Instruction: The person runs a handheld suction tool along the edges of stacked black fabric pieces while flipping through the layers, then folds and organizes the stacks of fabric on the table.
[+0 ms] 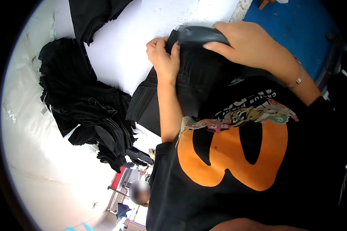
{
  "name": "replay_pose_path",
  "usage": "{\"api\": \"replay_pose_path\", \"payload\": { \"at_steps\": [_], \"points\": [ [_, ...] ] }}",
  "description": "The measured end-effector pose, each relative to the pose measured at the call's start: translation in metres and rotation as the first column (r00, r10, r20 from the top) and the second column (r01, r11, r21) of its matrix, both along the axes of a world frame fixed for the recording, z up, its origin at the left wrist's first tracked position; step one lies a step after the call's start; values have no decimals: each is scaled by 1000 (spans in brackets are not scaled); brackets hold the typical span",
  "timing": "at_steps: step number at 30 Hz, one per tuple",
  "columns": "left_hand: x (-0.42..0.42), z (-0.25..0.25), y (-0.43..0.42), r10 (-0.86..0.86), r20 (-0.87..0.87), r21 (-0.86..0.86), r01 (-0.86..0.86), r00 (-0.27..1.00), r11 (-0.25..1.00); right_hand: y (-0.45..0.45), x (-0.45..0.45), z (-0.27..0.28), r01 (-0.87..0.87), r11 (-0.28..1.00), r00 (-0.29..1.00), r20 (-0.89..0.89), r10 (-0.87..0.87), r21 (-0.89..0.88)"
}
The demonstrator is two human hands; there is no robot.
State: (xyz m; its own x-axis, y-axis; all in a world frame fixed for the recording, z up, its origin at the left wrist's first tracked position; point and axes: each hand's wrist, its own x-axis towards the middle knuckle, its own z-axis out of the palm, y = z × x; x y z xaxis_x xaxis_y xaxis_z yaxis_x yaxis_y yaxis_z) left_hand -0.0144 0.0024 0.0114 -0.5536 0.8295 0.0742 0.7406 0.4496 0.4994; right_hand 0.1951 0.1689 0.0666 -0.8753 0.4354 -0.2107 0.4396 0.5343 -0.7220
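My left hand (164, 57) is closed at the top corner of a stack of black fabric pieces (150, 96), thumb towards the right and fingers curled. My right hand (243, 40) is wrapped round the end of a dark grey handheld object (200, 35), smeared by motion. That object lies over or just above the top edge of the black fabric, close to my left thumb. What kind of tool it is cannot be made out. A bracelet circles my right wrist.
Left of my hands, a large pile of layered black fabric (88, 104) lies on the white table (123, 50). More black fabric (94, 15) hangs in at the top. A blue surface (293, 34) is at the upper right. A person (140, 192) is far off at the bottom.
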Motion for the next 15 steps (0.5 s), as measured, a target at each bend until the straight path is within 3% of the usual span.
{"api": "replay_pose_path", "payload": {
  "at_steps": [1,2,3,6,7,9,10,13,15],
  "points": [
    [-5,0,0,-32,100,-33,35,994,999,-2,-8,-7,72,996,993,-101,-67,52],
    [-1,3,1,230,456,-124,-195,860,973,0,-13,-10,72,997,995,-71,-72,-1],
    [0,5,-1,229,446,-120,-196,865,973,3,-9,-9,72,997,994,-82,-72,-1],
    [9,4,-7,86,299,167,-141,950,976,23,22,3,-31,960,994,90,58,-279],
    [9,4,-7,88,306,164,-144,948,976,22,23,2,-30,959,993,97,60,-282],
    [6,5,-4,67,390,138,-130,919,982,21,18,-4,-68,991,998,-18,66,-114],
    [7,7,-2,92,474,139,-178,876,974,13,8,-16,7,998,999,-48,-10,-64],
    [4,6,-6,89,416,131,-156,905,979,15,-8,-18,-25,993,997,-75,16,-115],
    [6,9,-8,105,435,134,-179,894,975,20,13,-10,-14,998,994,-110,7,-60]
  ]
}}
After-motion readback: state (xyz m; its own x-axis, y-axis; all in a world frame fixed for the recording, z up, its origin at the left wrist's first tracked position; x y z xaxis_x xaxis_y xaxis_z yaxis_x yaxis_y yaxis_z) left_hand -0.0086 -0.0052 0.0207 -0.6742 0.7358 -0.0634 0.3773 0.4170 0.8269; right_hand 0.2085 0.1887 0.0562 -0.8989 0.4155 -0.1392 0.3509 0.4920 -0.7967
